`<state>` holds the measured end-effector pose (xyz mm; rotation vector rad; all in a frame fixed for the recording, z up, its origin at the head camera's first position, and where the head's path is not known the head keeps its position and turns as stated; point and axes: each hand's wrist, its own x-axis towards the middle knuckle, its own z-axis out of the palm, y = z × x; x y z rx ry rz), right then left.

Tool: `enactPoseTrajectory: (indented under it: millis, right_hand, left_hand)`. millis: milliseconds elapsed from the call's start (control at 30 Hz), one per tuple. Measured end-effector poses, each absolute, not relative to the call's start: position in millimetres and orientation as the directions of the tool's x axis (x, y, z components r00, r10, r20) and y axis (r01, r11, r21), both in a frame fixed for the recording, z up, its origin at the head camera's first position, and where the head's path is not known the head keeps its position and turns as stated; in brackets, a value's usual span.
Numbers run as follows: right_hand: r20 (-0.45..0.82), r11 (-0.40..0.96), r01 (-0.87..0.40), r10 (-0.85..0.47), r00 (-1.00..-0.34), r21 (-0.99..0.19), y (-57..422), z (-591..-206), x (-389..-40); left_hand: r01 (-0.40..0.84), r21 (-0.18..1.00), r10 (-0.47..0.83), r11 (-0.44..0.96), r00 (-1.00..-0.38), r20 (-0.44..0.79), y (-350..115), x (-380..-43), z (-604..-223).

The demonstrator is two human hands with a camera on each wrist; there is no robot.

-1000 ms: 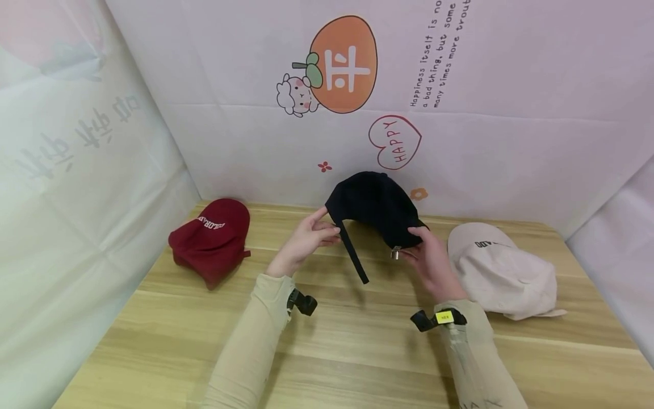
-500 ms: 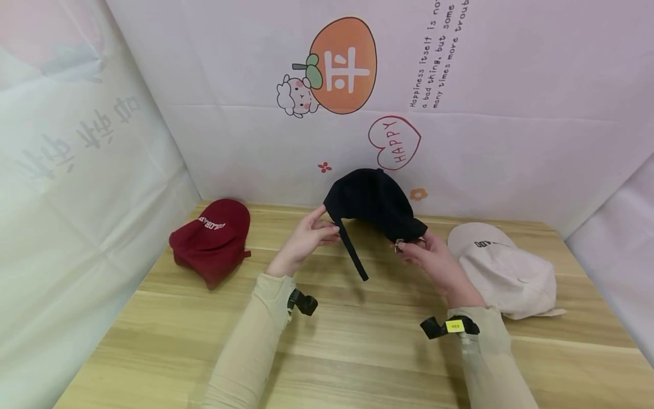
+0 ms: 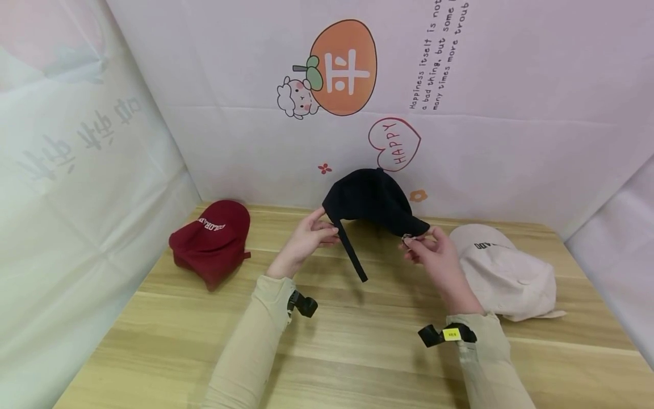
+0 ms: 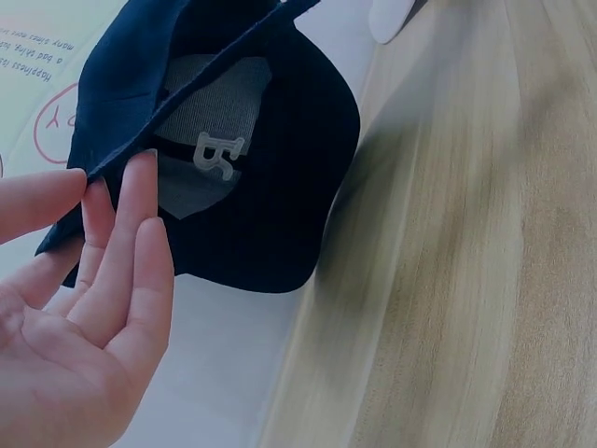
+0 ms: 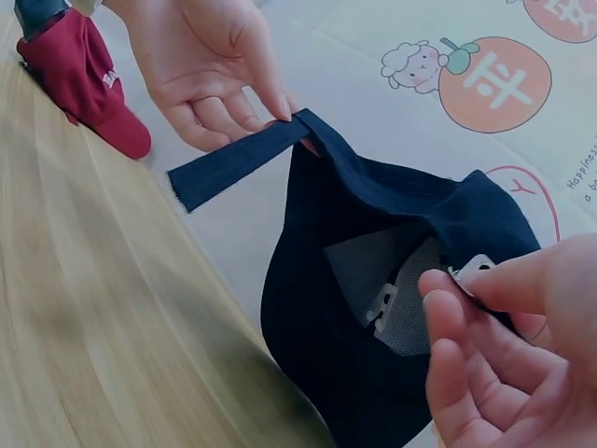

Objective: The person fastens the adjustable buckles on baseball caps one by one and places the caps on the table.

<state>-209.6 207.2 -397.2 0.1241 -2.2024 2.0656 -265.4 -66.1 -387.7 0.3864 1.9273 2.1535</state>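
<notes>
A dark navy baseball cap (image 3: 365, 196) is held up off the table between both hands, its opening turned toward me. My left hand (image 3: 305, 240) pinches the cap's back edge where the loose strap (image 5: 238, 166) begins; the strap's free end hangs down. With thumb and fingertips, my right hand (image 3: 441, 262) pinches the small metal buckle (image 5: 476, 268) on the cap's other side. Inside the crown, the left wrist view shows pale stitched lettering (image 4: 219, 154) and grey mesh lining. The cap's outer front faces away and is hidden.
A red cap (image 3: 217, 241) with white letters lies on the wooden table (image 3: 357, 346) at the left. At the right, a pale beige cap (image 3: 503, 278) lies beside my right forearm. A printed white cloth (image 3: 255, 153) stands behind the table.
My right hand has shifted from the cap's side to the metal buckle and now pinches it, drawing that edge slightly rightward. The left hand has kept its place at the strap's base.
</notes>
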Motion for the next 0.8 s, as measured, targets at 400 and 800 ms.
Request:
enactPoseTrajectory:
  millis: [400, 800]
  right_hand:
    - [0.255, -0.019, -0.257, 0.085, -0.963, -0.966, 206.7, -399.0, -206.9]
    - [0.288, -0.006, -0.288, -0.023, -0.957, -0.958, 208.1, -396.2, -205.6]
  left_hand:
    - [-0.001, 0.995, 0.322, -0.098, -0.946, 0.031, -64.5, -263.5, -387.4]
    - [0.016, 0.994, 0.347, -0.104, -0.936, 0.051, -65.0, -262.5, -384.6]
